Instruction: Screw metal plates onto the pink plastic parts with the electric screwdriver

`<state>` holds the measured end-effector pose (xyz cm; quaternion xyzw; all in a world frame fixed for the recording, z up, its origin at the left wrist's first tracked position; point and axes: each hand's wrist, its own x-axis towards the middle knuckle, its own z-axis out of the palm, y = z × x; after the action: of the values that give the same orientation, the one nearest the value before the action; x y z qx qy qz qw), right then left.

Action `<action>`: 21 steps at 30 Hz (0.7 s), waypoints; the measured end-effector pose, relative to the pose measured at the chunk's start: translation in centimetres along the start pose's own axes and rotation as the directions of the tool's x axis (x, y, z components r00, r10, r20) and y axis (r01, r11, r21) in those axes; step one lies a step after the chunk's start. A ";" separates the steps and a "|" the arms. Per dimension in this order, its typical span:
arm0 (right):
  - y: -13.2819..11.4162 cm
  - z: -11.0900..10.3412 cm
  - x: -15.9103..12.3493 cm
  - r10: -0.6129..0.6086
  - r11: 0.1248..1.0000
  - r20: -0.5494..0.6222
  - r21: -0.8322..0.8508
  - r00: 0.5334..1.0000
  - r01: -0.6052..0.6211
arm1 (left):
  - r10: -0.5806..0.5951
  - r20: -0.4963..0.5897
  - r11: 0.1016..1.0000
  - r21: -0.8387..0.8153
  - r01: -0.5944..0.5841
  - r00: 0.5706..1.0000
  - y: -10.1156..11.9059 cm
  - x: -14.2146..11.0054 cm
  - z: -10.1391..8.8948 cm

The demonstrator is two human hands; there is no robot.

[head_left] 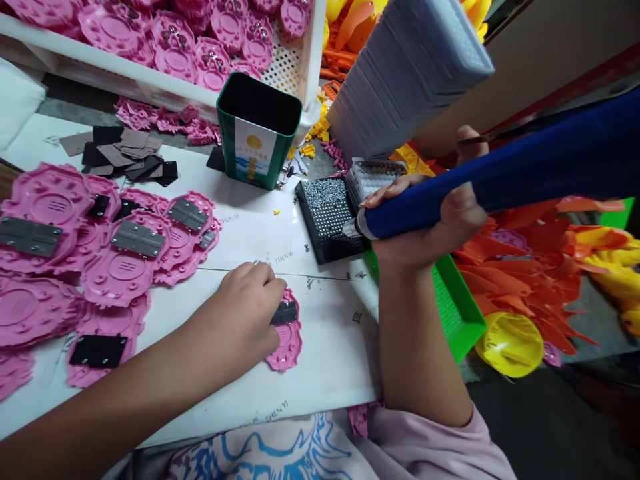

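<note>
My right hand point(430, 220) is wrapped round a blue power screwdriver point(480, 177). Its tip points down at a black screw tray point(325, 253), whose holes are partly covered by loose small screws point(327, 192). My left hand point(250, 307) is closed on the left side of a pink plastic shell point(286, 343) lying on the white table; its fingertips are partly hidden. A dark plate point(285, 312) sits across that shell, partly under the fingers. To the left, several pink shells point(123, 273) with grey or black plates lie in a heap.
A green tin point(227, 143) stands behind the screw tray, with loose dark plates point(125, 153) to its left. At the back is a white crate point(310, 53) of pink shells. A tall stack of clear sheets point(400, 73), a green basket point(467, 327) and orange parts point(520, 287) are on the right.
</note>
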<state>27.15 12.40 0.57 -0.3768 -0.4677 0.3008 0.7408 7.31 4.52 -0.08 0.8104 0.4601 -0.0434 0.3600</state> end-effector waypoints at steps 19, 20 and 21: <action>0.2 -0.2 0.3 -0.005 1.000 -0.006 -0.016 1.000 0.005 | -0.009 -0.009 0.999 -0.035 0.009 1.000 -0.6 0.2 -0.3; 0.2 -0.3 0.4 -0.019 0.999 -0.003 -0.027 1.000 0.019 | -0.004 -0.014 0.999 -0.041 0.003 1.000 -0.7 0.3 -0.3; 0.1 -0.4 0.5 -0.029 0.999 -0.003 -0.035 1.000 0.029 | 0.002 -0.023 0.999 -0.047 -0.003 1.000 -0.7 0.3 -0.3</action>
<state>27.74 12.74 0.61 -0.3836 -0.4770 0.2810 0.7392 6.83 5.20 -0.38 0.8028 0.4641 -0.0227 0.3736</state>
